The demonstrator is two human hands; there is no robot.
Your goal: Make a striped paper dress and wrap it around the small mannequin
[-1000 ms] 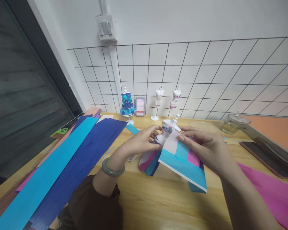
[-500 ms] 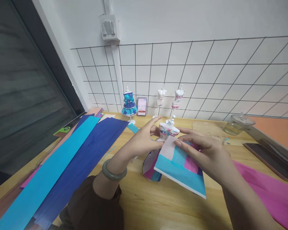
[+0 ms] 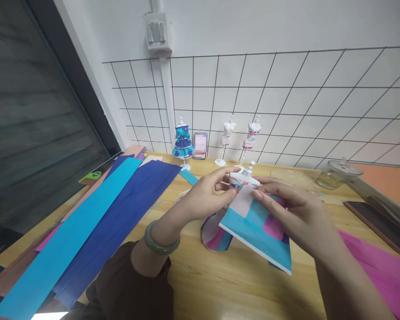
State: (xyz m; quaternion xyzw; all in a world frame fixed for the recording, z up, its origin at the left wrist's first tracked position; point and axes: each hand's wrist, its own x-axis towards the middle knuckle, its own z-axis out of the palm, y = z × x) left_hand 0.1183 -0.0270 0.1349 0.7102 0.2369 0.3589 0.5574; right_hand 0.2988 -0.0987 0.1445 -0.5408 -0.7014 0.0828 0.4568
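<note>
A small white dress-form mannequin (image 3: 245, 179) with a patterned bodice is between my two hands, tilted. My left hand (image 3: 208, 191), a green bangle at its wrist, is closed around one side of the torso. With thumb and fingers, my right hand (image 3: 296, 211) pinches a colour-block skirt panel (image 3: 250, 229) of pale pink, blue and magenta against the form's waist. The panel flares outward with a white lower edge. Below my left hand hangs another flared part of the skirt (image 3: 215, 235), striped pink, magenta and blue. The form's lower stand is hidden.
Long blue paper strips (image 3: 120, 213) lie at the left. Behind stand a mannequin in a blue dress (image 3: 182, 144), a propped phone (image 3: 200, 146) and other white mannequins (image 3: 228, 133). A dark phone (image 3: 376, 224), magenta paper (image 3: 376, 262) and a lidded glass jar (image 3: 331, 175) sit at right.
The view has shifted slightly, so things sit a little differently in it. My left fingers have closed further round the mannequin's torso, while my right hand keeps its pinch on the panel.
</note>
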